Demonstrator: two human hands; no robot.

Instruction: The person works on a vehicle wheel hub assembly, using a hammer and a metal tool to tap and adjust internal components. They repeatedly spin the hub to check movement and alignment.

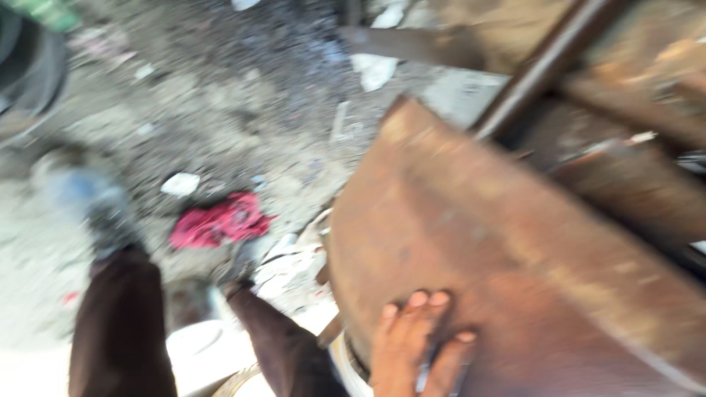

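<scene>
No closed grip is seen: one hand (415, 342) — which side cannot be told from this blurred view — is laid flat, fingers (419, 303) spread, on the near edge of a rusty plate (507, 250). Nothing is clasped; the palm only presses on the metal. The other hand is not in view.

The plate fills the right half of the picture, tilted, its curved edge toward the legs. It is judged heavy and stiff, rough with rust rather than slippery, not fragile; its edges may be sharp. It would best be taken by the rim with both hands, well apart, not by the flat face.

Behind the plate a dark bar (540, 70) slants up to the right, with more rusty metal (647, 95) beside it. Under the hand a pale rim (346, 367) shows — what it belongs to cannot be told.

To the left, two dark trouser legs (121, 331) stand on dirty ground (220, 103). A red rag (217, 220) lies just beyond the shoes, with white scraps (180, 184) near it and a larger white piece (375, 70) farther off. No packages, labels or signs can be made out.
</scene>
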